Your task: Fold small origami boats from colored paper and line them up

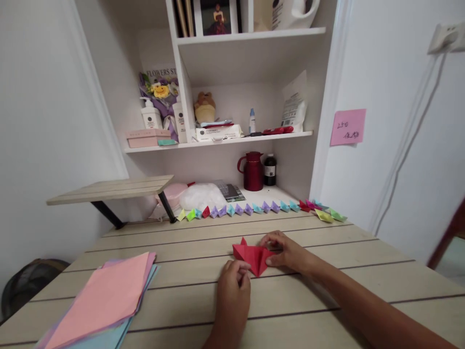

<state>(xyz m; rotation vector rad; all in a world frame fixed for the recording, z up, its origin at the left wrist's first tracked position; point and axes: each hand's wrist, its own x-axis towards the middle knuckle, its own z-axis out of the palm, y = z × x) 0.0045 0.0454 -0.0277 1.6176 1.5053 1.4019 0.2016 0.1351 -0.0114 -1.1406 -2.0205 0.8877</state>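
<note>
A partly folded red paper (250,256) lies on the wooden table (327,252) in front of me. My left hand (234,283) pinches its near left edge with curled fingers. My right hand (285,252) presses and grips its right side, fingers closed on the fold. A row of several small folded paper boats (254,209) in green, purple, blue and red runs along the table's far edge.
A stack of coloured paper sheets (105,300), pink on top, lies at the near left. A small raised wooden shelf (112,189) stands at the back left. A dark red jug (252,170) and bottle (269,169) sit in the alcove. A pink sticky note (348,127) is on the right wall.
</note>
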